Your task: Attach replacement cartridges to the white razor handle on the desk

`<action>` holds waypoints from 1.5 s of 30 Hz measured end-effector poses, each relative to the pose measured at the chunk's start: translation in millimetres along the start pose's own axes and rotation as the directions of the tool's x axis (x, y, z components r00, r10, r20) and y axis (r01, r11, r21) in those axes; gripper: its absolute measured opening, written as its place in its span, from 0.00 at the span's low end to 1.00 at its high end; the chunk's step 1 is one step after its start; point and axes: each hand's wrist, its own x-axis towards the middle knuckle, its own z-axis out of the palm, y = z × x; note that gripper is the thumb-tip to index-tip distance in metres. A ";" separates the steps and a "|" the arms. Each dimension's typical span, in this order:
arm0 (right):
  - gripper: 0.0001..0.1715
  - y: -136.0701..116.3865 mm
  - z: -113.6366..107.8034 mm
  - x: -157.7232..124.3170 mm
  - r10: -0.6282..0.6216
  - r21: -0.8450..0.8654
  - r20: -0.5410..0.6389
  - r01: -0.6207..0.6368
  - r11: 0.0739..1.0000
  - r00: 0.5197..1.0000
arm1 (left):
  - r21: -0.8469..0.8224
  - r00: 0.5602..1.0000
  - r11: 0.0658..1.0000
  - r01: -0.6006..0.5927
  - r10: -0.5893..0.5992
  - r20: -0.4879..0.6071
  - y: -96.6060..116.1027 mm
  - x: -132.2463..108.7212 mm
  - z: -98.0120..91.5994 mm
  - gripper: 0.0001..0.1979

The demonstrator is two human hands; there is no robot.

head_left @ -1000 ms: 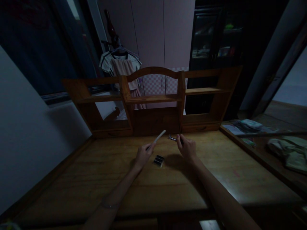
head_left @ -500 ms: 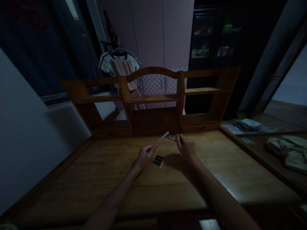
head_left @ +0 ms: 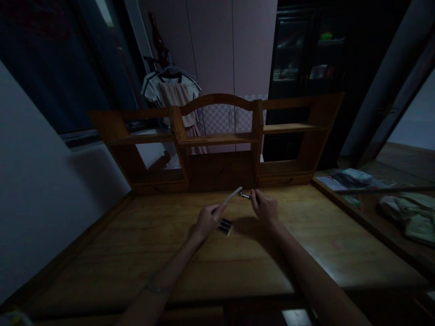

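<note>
the left hand (head_left: 207, 220) pinches the lower end of a pale stick (head_left: 230, 198), which slants up to the right above the wooden desk (head_left: 102, 253). its tip meets a small metal piece (head_left: 244, 195) pinched in the fingers of the right hand (head_left: 265, 210). a small dark pack (head_left: 224, 225) lies on the desk just below and between both hands. a wooden shelf (head_left: 217, 140) stands behind.

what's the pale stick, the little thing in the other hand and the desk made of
Pale stick, in the left hand: probably matte plastic, uniformly off-white. Small piece, in the right hand: likely metal, showing a silvery glint. Desk: varnished wood with visible grain and sheen.
</note>
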 end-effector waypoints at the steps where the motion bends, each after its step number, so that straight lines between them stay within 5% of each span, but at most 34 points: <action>1: 0.22 -0.1 -0.1 -0.2 0.003 0.004 0.002 -0.003 1.000 1.000 | 0.012 1.000 1.000 0.017 -0.017 -0.023 -0.2 0.4 -0.7 0.25; 15: 0.22 -0.6 -0.8 0.7 -0.005 0.000 -0.014 0.005 1.000 1.000 | 0.016 1.000 1.000 0.010 -0.010 -0.023 -6.4 2.0 -0.7 0.24; 20: 0.20 0.3 0.2 -0.4 -0.007 0.020 -0.010 0.008 1.000 1.000 | -0.018 0.997 0.998 -0.056 0.057 0.053 -2.3 -0.7 1.5 0.23; 26: 0.21 1.9 2.8 -0.8 -0.017 0.031 -0.025 0.018 0.999 1.000 | 0.024 0.996 1.000 -0.008 0.010 -0.093 -6.0 3.2 -2.5 0.22; 32: 0.21 2.7 2.1 -1.2 -0.016 0.025 -0.031 0.017 1.000 0.999 | -0.001 0.998 0.998 -0.056 0.056 0.017 -2.1 -0.2 -0.6 0.22; 45: 0.20 1.7 1.2 -0.4 -0.028 0.024 -0.035 0.029 0.999 0.999 | -0.026 1.000 0.999 -0.025 0.024 -0.010 -3.3 2.1 -1.2 0.22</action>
